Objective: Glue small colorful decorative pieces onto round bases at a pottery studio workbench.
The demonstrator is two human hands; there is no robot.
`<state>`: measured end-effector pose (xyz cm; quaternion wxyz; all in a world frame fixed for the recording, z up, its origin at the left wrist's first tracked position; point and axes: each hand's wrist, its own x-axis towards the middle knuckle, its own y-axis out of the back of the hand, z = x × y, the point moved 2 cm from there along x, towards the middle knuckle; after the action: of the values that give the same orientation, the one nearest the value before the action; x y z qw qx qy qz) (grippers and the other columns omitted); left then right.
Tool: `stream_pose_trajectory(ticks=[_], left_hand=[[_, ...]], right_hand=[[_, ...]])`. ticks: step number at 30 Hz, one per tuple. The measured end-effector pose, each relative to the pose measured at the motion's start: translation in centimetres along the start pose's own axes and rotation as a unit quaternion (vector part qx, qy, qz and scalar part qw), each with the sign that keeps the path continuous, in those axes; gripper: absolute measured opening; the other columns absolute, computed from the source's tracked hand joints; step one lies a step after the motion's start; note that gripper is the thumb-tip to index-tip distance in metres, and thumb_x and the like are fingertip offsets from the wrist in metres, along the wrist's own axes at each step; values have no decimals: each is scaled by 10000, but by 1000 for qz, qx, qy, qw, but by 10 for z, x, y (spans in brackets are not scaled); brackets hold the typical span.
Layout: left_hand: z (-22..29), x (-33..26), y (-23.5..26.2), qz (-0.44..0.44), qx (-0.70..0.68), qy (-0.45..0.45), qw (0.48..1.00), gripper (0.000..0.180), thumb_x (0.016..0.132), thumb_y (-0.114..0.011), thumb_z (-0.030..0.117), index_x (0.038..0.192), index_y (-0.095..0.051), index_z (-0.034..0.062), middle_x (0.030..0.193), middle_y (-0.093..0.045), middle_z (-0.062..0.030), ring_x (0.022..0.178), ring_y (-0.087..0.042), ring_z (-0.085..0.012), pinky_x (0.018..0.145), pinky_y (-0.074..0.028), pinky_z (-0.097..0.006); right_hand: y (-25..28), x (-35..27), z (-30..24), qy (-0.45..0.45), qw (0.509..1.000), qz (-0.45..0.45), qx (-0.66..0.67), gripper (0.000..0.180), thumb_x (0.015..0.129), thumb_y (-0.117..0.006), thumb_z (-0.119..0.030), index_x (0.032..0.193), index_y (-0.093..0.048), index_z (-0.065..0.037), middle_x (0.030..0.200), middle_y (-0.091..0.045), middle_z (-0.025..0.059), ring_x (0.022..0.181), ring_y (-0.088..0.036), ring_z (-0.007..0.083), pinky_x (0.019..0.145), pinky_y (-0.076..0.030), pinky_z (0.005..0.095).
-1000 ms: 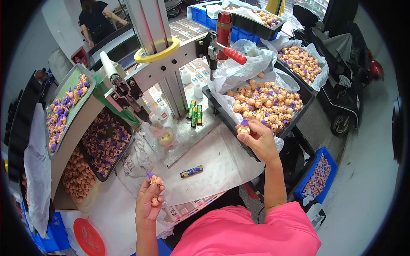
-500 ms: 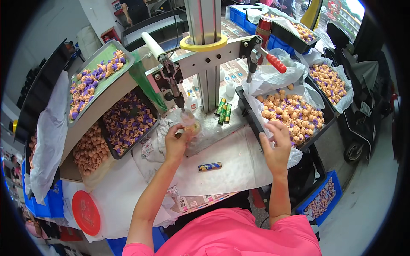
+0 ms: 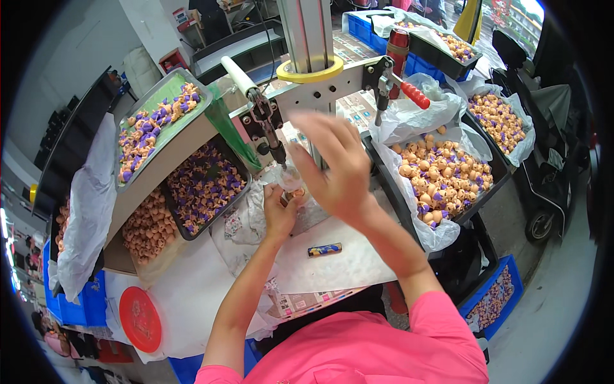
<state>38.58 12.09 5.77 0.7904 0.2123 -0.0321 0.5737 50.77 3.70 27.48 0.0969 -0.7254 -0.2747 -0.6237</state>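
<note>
My left hand (image 3: 280,212) is closed at the clear round fixture (image 3: 293,179), below the tip of a toggle press (image 3: 267,118) with a white handle (image 3: 239,75). Its fingertips pinch something small and tan, too hidden to name. My right hand (image 3: 342,173) is raised in front of the metal post, to the right of the press. Its fingers are smeared by motion, but thumb and fingers stand apart with nothing seen between them. Below the hands, a blue and yellow battery-like cylinder (image 3: 325,249) lies on the white sheet.
At right, a black tray (image 3: 396,198) lined with white plastic bears many tan and purple figure parts. A second clamp has a red handle (image 3: 416,95). Left stand a green-lined tray (image 3: 166,86) and a dark tray (image 3: 203,232) of parts. A red lid (image 3: 141,320) lies front left.
My right hand has left the right tray's edge and risen leftward to near the press. The left hand stays at the fixture. The whole view has shifted slightly.
</note>
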Motion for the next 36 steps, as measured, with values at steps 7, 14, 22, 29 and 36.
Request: stream_pose_trajectory(ticks=[7, 14, 22, 29, 36], left_hand=[[24, -5, 12, -6, 10, 2, 1000, 247, 747, -691, 16, 989, -643, 8, 986, -459, -45, 557, -487, -76, 478, -419, -218], [18, 0, 35, 12, -16, 71, 997, 361, 685, -727, 18, 1021, -602, -25, 999, -523, -63, 765, -546, -132, 619, -453, -257], [21, -42, 180, -67, -435, 355, 825, 199, 848, -665, 165, 1001, -602, 54, 732, -522, 14, 638, -500, -83, 515, -416, -195], [33, -111, 291, 163, -693, 385, 588, 178, 873, -581, 67, 1043, -571, 13, 875, -571, -79, 819, -548, -188, 740, -478, -276], [29, -164, 370, 153, -684, 265, 662, 214, 887, -522, -21, 1099, -544, -8, 1122, -573, -151, 1057, -570, -257, 980, -470, -363]], right_hand=[[-67, 97, 15, -271, 937, -156, 152, 717, 760, -757, -332, 1289, -470, 57, 978, -658, 198, 813, -643, 308, 772, -499, 376], [17, 44, -86, -24, 952, -28, 305, 370, 888, -625, -392, 661, -635, -100, 677, -626, 24, 668, -633, 210, 864, -428, 414], [-28, -41, -105, -59, 970, -13, 235, 536, 847, -613, -480, 1136, -584, -30, 1090, -629, 208, 1054, -583, 376, 1020, -342, 485], [-127, -141, -182, -303, 861, -349, 214, 456, 750, -655, -35, 1198, -572, -24, 1226, -582, 145, 1115, -537, 312, 937, -402, 399], [-205, -178, -250, -170, 860, -458, 144, 389, 761, -683, -118, 1135, -605, -43, 1160, -593, 130, 1051, -524, 331, 868, -404, 405]])
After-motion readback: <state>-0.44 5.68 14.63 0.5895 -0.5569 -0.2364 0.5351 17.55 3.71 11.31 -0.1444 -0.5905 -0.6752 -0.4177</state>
